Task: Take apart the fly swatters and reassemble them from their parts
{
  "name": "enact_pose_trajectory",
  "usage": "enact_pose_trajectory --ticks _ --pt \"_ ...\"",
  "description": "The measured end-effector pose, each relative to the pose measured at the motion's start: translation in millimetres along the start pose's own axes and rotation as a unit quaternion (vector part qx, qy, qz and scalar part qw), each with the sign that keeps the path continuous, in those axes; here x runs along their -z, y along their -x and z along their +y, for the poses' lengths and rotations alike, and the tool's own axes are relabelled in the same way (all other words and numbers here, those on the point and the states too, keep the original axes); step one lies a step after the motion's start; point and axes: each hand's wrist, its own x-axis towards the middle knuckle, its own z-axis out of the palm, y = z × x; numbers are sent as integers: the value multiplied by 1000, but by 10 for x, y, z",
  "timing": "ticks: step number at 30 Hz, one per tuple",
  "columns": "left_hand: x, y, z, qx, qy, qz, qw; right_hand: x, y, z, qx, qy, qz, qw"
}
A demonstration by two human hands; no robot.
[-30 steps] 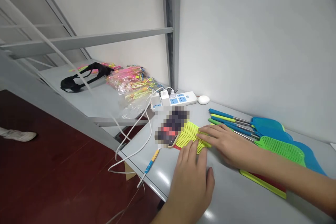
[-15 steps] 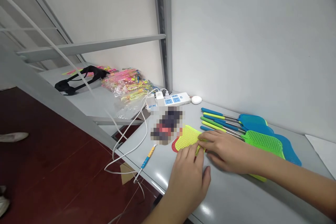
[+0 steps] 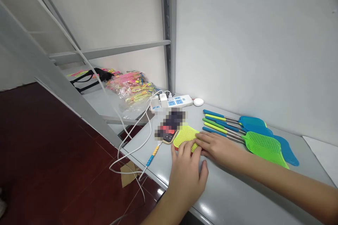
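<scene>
Phone (image 3: 170, 128), swatters (image 3: 255, 141) flank yellow mesh (image 3: 186, 136); left hand (image 3: 188, 168) on it, thumb apart; right hand (image 3: 220, 147) touching it, grip unclear.

This looks like a stockroom or workroom, given the grey metal frame (image 3: 173, 28), the clear-bagged pink and yellow goods (image 3: 129, 86) on a shelf (image 3: 96, 102), several swatters (image 3: 262, 144) together on a surface (image 3: 232, 195), and the dark-red tiled floor (image 3: 66, 154).
</scene>
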Motion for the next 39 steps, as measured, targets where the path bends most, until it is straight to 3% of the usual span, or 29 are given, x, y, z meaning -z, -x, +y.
enact_pose_trajectory --ticks 4,8,12,16,20,24,27,30,34,39 --pt "3 -14 -43 -1 18 16 1000 -100 9 5 27 62 -1 998" --pt "-21 -22 -72 -1 13 25 1000 -137 1 -22 7 102 1 995" --pt "-47 -6 -64 -3 -28 40 999 29 62 5 -40 81 25 996" --pt "-58 -73 2 -19 -61 42 997 287 322 238 -144 74 34 986" --pt "-97 -418 169 -78 -89 22 993 361 631 577 -235 56 20 970" --pt "-187 -1005 338 -155 -99 -12 983 265 747 781 -248 45 5 968" --pt "-227 -1420 334 -200 -81 -27 976 215 725 843 -250 48 3 967" --pt "-217 -1645 223 -210 -67 3 975 277 720 866 -256 58 10 965" --pt "-207 -1624 148 -234 -33 56 970 525 912 799 -282 67 37 956" --pt "-330 -1397 430 -343 -41 77 935 781 1518 437 -313 0 45 949"
